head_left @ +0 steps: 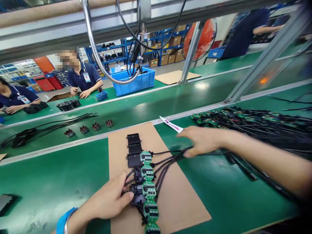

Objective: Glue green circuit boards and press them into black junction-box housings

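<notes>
A row of several round green circuit boards (148, 182) lies on a brown cardboard sheet (185, 201), each beside a small black housing (134, 149). Black cables (168, 162) run from the boards off to the right. My left hand (109, 200) is closed on the black housings and wires at the left of the row. My right hand (202, 141) grips the bundle of black cables where they gather near the cardboard's right edge.
A big heap of wired green boards (255, 125) lies at the right. A white tube (172, 125) rests by the belt rail. Small parts (89, 128) and cables ride the conveyor. Two seated people (81, 78) work opposite, beside a blue bin (136, 81). Another person (246, 29) stands far right.
</notes>
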The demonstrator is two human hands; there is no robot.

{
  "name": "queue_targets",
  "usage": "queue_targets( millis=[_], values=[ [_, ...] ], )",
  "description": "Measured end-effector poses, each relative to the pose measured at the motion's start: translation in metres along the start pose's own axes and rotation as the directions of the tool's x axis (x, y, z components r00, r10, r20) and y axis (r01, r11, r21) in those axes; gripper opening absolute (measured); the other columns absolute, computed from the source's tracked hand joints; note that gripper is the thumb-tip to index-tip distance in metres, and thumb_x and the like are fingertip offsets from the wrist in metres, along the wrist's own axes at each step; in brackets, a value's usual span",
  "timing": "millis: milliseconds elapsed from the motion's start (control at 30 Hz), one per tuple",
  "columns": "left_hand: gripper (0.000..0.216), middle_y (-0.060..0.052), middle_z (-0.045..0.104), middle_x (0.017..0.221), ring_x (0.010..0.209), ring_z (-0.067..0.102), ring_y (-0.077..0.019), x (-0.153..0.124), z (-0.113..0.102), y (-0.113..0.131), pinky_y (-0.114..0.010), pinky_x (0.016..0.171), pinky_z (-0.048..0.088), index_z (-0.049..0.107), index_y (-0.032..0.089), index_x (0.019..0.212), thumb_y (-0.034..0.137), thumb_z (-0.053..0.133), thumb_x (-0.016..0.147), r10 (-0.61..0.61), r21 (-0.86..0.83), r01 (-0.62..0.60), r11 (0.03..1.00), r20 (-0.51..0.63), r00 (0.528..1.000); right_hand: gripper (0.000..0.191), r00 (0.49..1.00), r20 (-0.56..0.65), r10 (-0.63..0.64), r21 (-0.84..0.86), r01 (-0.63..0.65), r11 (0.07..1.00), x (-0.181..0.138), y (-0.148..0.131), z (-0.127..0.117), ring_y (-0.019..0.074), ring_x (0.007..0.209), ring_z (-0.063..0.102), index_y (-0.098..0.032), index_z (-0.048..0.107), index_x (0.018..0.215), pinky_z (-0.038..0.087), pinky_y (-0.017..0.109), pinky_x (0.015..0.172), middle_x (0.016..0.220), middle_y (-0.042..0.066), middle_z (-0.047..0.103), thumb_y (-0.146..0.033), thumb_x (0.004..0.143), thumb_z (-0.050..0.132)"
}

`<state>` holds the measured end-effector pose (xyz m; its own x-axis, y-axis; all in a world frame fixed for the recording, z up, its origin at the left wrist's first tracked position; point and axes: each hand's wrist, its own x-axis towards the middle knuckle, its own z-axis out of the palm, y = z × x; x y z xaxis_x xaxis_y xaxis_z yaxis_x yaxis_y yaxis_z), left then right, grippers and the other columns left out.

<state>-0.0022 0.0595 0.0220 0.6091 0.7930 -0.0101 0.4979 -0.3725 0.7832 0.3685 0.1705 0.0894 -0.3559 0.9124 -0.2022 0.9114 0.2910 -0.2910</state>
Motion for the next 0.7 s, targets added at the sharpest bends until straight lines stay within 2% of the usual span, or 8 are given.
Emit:
queue_targets(
  millis=[67, 100, 167, 233, 367, 500, 600, 700],
  values=[
    [0.031, 0.000, 0.060, 0.087, 0.071, 0.054, -0.0193, 0.007, 0.007, 0.000, -0.029, 0.066, 0.046, 0.053, 0.025, 0.114, 0.022, 0.059, 0.084, 0.000, 0.012, 0.000, 1.000, 0.007, 1.000, 0.050, 0.978, -0.032, -0.208, 0.114, 0.211, 0.971, 0.022, -0.036, 0.036, 0.0229, 0.109, 0.058, -0.025, 0.066, 0.114, 0.046, 0.034, 0.092, 0.115, 0.007, 0.066, -0.032, 0.067, 0.079],
    [0.026, 0.000, 0.059, 0.087, 0.071, 0.053, -0.0187, 0.009, 0.008, 0.000, -0.028, 0.065, 0.045, 0.052, 0.025, 0.110, 0.025, 0.059, 0.085, -0.011, 0.012, 0.011, 1.000, 0.013, 1.000, 0.044, 0.916, -0.068, -0.394, 0.214, 0.399, 0.891, 0.031, -0.052, 0.050, 0.0232, 0.110, 0.057, -0.022, 0.064, 0.116, 0.045, 0.037, 0.094, 0.115, 0.008, 0.064, -0.033, 0.074, 0.073],
    [0.011, 0.000, 0.056, 0.085, 0.072, 0.052, -0.0178, 0.009, 0.007, -0.003, -0.027, 0.065, 0.043, 0.051, 0.023, 0.097, 0.031, 0.055, 0.090, -0.060, 0.011, 0.060, 0.998, 0.024, 0.998, 0.028, 0.808, -0.134, -0.575, 0.315, 0.584, 0.748, 0.044, -0.073, 0.073, 0.0214, 0.101, 0.056, -0.019, 0.064, 0.103, 0.046, 0.036, 0.089, 0.103, 0.007, 0.063, -0.031, 0.078, 0.067],
    [0.019, -0.001, 0.053, 0.082, 0.073, 0.051, -0.0171, 0.010, 0.005, -0.006, -0.027, 0.065, 0.040, 0.047, 0.022, 0.084, 0.037, 0.044, 0.096, -0.125, 0.017, 0.125, 0.992, 0.014, 0.992, 0.010, 0.764, -0.169, -0.623, 0.333, 0.639, 0.693, 0.049, -0.082, 0.086, 0.0180, 0.086, 0.054, -0.017, 0.060, 0.086, 0.046, 0.032, 0.079, 0.090, 0.005, 0.057, -0.024, 0.078, 0.062],
    [0.034, 0.000, 0.051, 0.072, 0.068, 0.050, -0.0154, 0.023, -0.007, -0.017, -0.025, 0.063, 0.039, 0.044, 0.020, 0.072, 0.040, 0.035, 0.098, -0.233, 0.050, 0.237, 0.970, -0.076, 0.969, 0.009, 0.784, -0.165, -0.598, 0.361, 0.612, 0.704, 0.056, -0.074, 0.087, 0.0146, 0.075, 0.049, -0.018, 0.056, 0.082, 0.042, 0.028, 0.068, 0.086, 0.003, 0.052, -0.027, 0.083, 0.058],
    [0.034, 0.002, 0.057, 0.066, 0.064, 0.057, -0.0146, 0.057, -0.034, -0.038, -0.023, 0.062, 0.043, 0.051, 0.020, 0.079, 0.038, 0.031, 0.099, -0.274, 0.166, 0.329, 0.930, -0.284, 0.919, 0.042, 0.905, -0.122, -0.407, 0.485, 0.412, 0.771, 0.086, -0.054, 0.074, 0.0145, 0.076, 0.055, -0.018, 0.052, 0.105, 0.045, 0.026, 0.064, 0.093, 0.004, 0.060, -0.043, 0.077, 0.070],
    [0.025, 0.001, 0.061, 0.071, 0.065, 0.059, -0.0162, 0.086, -0.048, -0.061, -0.025, 0.060, 0.043, 0.055, 0.020, 0.088, 0.034, 0.036, 0.097, -0.248, 0.354, 0.411, 0.840, -0.424, 0.871, 0.028, 0.933, -0.138, -0.333, 0.358, 0.361, 0.861, 0.113, -0.042, 0.078, 0.0145, 0.070, 0.057, -0.016, 0.054, 0.102, 0.045, 0.026, 0.061, 0.087, 0.004, 0.064, -0.028, 0.080, 0.066],
    [0.018, -0.003, 0.063, 0.081, 0.075, 0.060, -0.0205, 0.102, -0.048, -0.081, -0.029, 0.065, 0.043, 0.057, 0.020, 0.086, 0.026, 0.042, 0.093, -0.222, 0.453, 0.435, 0.779, -0.448, 0.866, 0.013, 0.928, -0.187, -0.322, 0.265, 0.363, 0.893, 0.127, -0.036, 0.094, 0.0185, 0.077, 0.060, -0.015, 0.061, 0.095, 0.046, 0.031, 0.071, 0.085, 0.006, 0.066, -0.018, 0.083, 0.059]
  ],
)
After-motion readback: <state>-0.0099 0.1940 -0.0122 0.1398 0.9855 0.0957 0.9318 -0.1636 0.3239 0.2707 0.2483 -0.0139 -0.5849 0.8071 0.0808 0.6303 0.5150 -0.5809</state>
